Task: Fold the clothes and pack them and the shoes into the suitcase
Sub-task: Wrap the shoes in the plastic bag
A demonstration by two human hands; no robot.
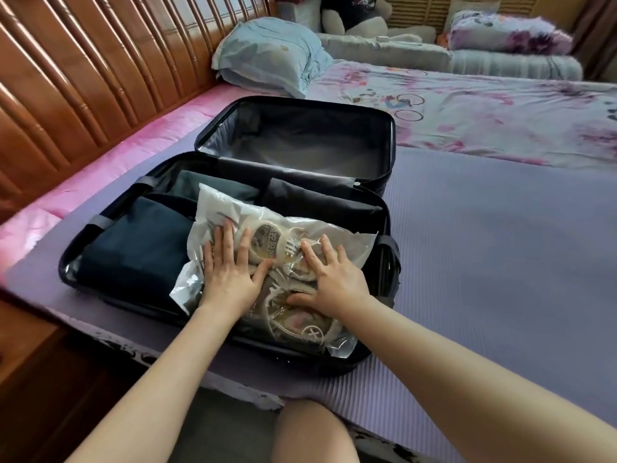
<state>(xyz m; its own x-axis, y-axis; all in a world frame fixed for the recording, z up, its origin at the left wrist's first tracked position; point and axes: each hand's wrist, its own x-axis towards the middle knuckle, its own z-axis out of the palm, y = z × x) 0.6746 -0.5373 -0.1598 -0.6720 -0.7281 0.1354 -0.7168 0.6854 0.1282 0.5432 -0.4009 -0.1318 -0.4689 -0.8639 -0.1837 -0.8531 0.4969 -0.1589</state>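
Note:
A dark suitcase (pixel 390 155) lies open on the bed, its lid half bare at the back. The near half holds folded clothes: a navy piece (pixel 140 242) at the left, a grey-green piece (pixel 217 188) and a black piece (pixel 317 202) behind. On top of them lies a clear plastic bag (pixel 350 242) with beige shoes (pixel 277 242) inside. My left hand (pixel 230 272) presses flat on the bag's left part, fingers spread. On the right part rests my right hand (pixel 330 275), also flat with its fingers spread.
The suitcase sits on a purple ribbed mat (pixel 494 262) near the bed's front edge. A wooden slatted headboard (pixel 83 78) stands at the left. A blue pillow (pixel 270 55), rolled bedding and a plush toy (pixel 357 15) lie at the back.

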